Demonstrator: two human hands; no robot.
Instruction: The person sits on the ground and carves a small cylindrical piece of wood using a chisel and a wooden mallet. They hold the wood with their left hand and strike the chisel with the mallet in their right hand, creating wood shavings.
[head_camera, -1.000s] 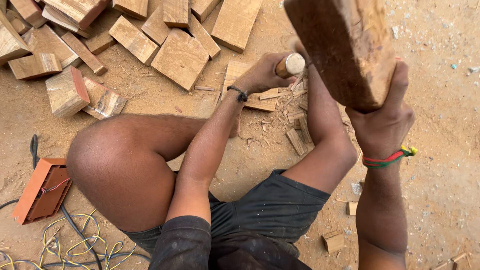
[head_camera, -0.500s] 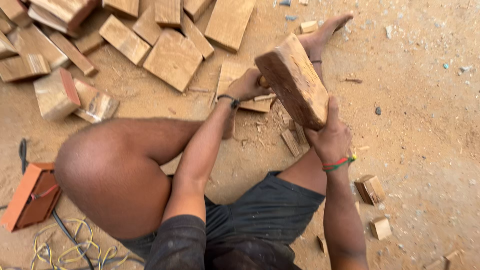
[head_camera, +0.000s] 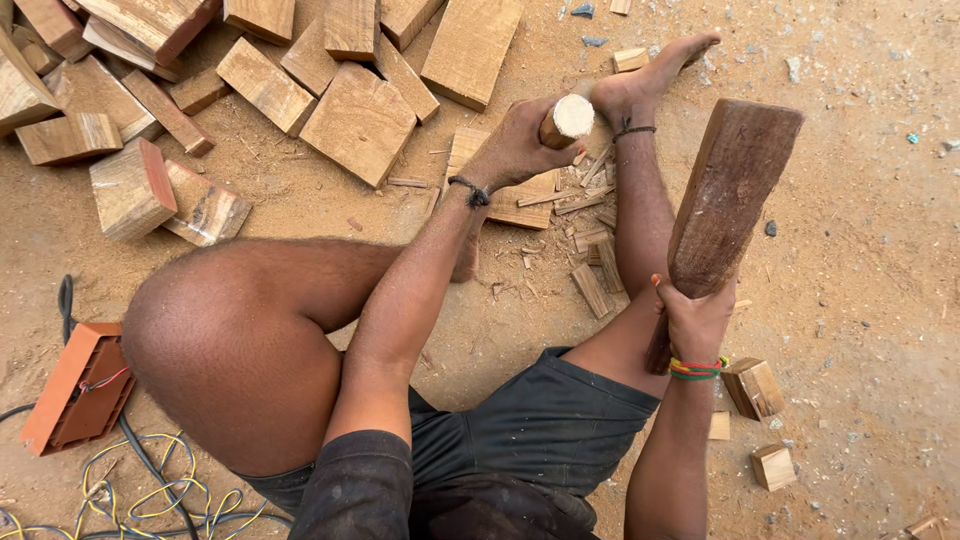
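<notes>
Sandy floor (head_camera: 880, 200), wood blocks (head_camera: 360, 120) heaped upper left. Round-handled tool (head_camera: 566, 120) gripped upright by left hand (head_camera: 515, 150), upper centre. Wooden mallet (head_camera: 730, 200) clenched by right hand (head_camera: 693, 320), long axis tilted, just right of tool.

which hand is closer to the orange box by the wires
Left. The left hand grips a round handle, up the middle; the right hand holds the mallet, farther from the orange box.
</notes>
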